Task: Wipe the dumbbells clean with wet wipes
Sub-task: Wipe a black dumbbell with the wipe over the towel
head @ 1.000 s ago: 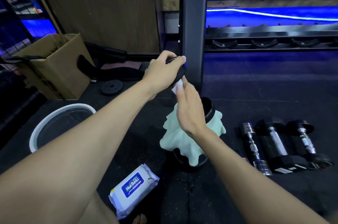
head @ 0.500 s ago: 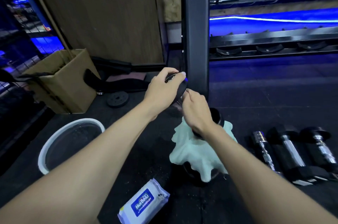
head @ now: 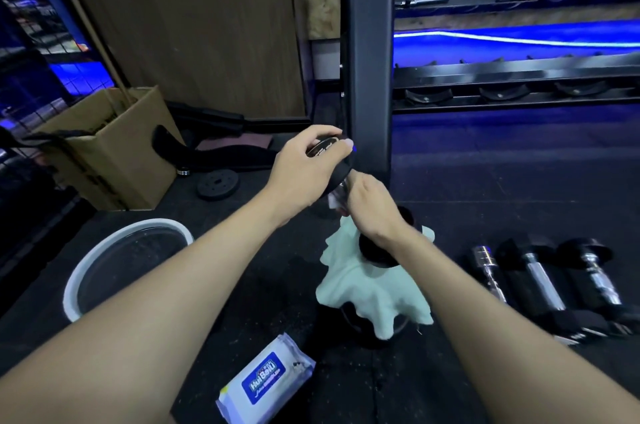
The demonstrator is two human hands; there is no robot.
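A black dumbbell stands on end in the middle of the floor. My left hand grips its upper head. My right hand is wrapped around the handle just below, pressing a white wet wipe against it. The lower head rests on a pale green cloth draped over another dark weight. Three more dumbbells with chrome handles lie side by side to the right. A blue-labelled wet wipe pack lies on the floor near me.
A white-rimmed basin sits at the left. A cardboard box and a small weight plate lie behind it. A black rack post rises right behind the held dumbbell, with a low rack shelf to the right.
My right hand slid down from the upper head onto the handle and closed around it with the wipe. The view shifted; my left hand kept its grip.
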